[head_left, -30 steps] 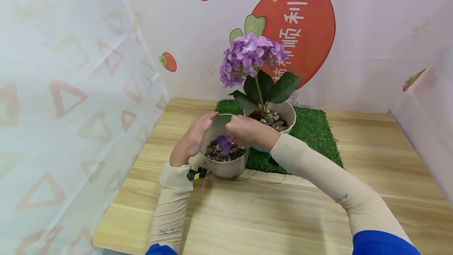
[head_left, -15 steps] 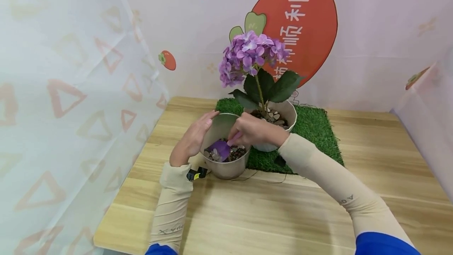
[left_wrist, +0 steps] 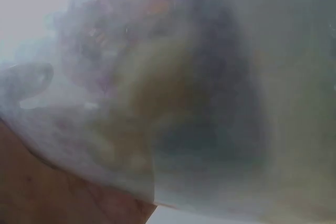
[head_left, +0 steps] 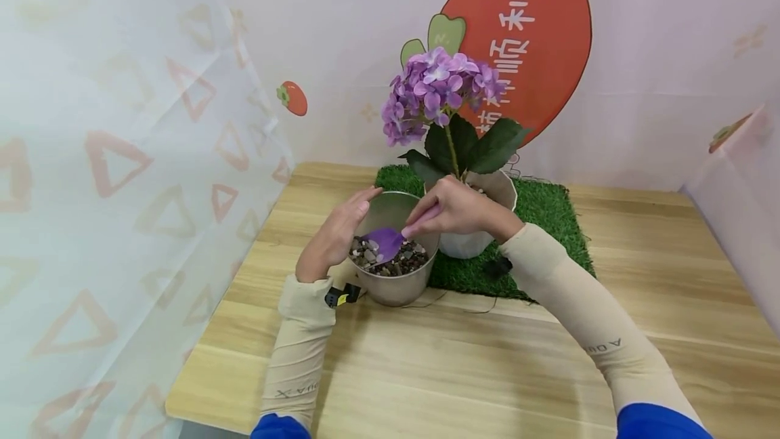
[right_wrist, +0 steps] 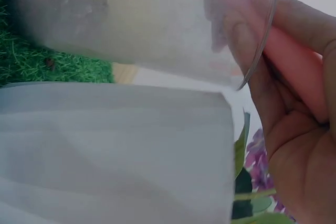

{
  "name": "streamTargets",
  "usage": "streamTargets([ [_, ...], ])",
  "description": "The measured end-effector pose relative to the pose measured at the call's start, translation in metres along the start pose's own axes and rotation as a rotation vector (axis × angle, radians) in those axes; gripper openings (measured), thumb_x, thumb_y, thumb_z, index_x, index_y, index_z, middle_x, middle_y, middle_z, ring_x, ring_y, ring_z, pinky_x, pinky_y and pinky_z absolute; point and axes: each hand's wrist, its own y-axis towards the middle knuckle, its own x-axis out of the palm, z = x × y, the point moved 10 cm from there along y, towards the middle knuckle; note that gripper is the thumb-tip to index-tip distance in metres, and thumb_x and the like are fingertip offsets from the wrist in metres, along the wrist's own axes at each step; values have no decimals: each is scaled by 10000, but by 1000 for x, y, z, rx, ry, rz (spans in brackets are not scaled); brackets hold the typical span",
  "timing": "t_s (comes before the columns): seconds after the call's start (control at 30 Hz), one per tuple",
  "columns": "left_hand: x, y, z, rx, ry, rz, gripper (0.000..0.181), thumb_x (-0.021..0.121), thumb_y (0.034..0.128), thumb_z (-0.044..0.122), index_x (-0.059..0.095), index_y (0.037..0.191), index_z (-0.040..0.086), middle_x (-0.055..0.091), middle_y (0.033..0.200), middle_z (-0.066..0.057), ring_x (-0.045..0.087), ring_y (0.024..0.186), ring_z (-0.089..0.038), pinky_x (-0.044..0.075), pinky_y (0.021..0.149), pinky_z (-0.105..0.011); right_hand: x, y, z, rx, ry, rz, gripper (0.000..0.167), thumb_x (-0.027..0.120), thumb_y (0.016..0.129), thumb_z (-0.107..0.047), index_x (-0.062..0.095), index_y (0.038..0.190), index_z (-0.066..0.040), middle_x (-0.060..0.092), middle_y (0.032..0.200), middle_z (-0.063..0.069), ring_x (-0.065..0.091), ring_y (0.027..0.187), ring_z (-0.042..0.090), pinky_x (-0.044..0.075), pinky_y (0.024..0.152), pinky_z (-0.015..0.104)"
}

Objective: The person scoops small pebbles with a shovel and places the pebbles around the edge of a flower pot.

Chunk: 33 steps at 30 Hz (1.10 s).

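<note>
A translucent pot on the table holds pebbles and dark grit. My right hand grips the pink handle of a small shovel. Its purple blade is inside the pot, low over the pebbles, with some light stones at its left edge. In the right wrist view, thumb and fingers wrap the handle near the pot's rim. My left hand rests against the pot's left side, fingers extended toward the rim. The left wrist view is mostly the blurred pot wall.
Directly behind to the right, a white pot with a purple hydrangea stands on a green grass mat. Printed cloth walls border the wooden table at the back and sides.
My right hand has come up and right from inside the pot, the blade turning into view and lifting slightly over the pebbles. My left hand stays against the pot.
</note>
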Motion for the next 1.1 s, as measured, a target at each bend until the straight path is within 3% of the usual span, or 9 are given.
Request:
streamTargets([
  [0.13,1,1,1,0,-9,-10,677,140,1135,437,407,1616,44,371,1700,-180,315,1601,-378,225,1336,-556,-6,-9,4,16,20,45,126,844,918,-233,866,1022,-167,832,918,-50,791,796,54,656,710,270],
  [0.33,3,0,1,6,-10,-7,676,129,1134,423,406,1614,36,368,1702,-180,317,1595,-403,223,1335,-558,-19,-21,4,-42,11,149,123,867,892,-196,869,1007,-151,836,897,-13,785,753,57,635,643,261],
  [0.47,2,0,1,4,-3,-2,688,130,1130,436,412,1609,31,367,1702,-179,310,1599,-399,216,1338,-554,-27,-30,8,-31,38,197,120,867,886,-155,869,1004,-133,837,897,16,789,751,73,634,638,258],
  [0.6,1,-1,0,2,-10,-7,694,129,1131,460,400,1620,48,359,1709,-163,304,1608,-367,215,1342,-540,-35,-37,14,8,99,230,125,878,873,-151,870,998,-149,837,893,18,806,753,192,648,639,292],
  [0.73,1,-2,0,0,-16,-10,689,137,1132,468,394,1626,62,354,1713,-152,300,1613,-342,213,1346,-527,-43,-46,17,44,121,260,116,887,868,-181,871,984,-184,834,866,-12,789,688,283,588,546,271],
  [0.83,0,-2,1,4,-7,-7,682,133,1135,454,391,1625,56,352,1713,-160,298,1612,-358,208,1343,-546,-50,-53,17,52,127,272,109,872,883,-165,869,991,-183,833,860,-13,753,613,251,523,488,263],
  [1.03,1,-2,1,11,-1,-5,669,133,1142,432,383,1626,43,352,1709,-176,304,1604,-389,209,1340,-554,-69,-69,11,49,92,304,121,867,880,-119,868,993,-162,828,841,9,709,563,143,541,485,282],
  [1.1,1,-1,1,9,1,-5,665,132,1143,425,381,1627,44,353,1709,-174,304,1606,-379,211,1342,-543,-77,-75,10,52,81,325,123,863,879,-97,867,992,-144,823,810,18,643,493,103,478,441,262],
])
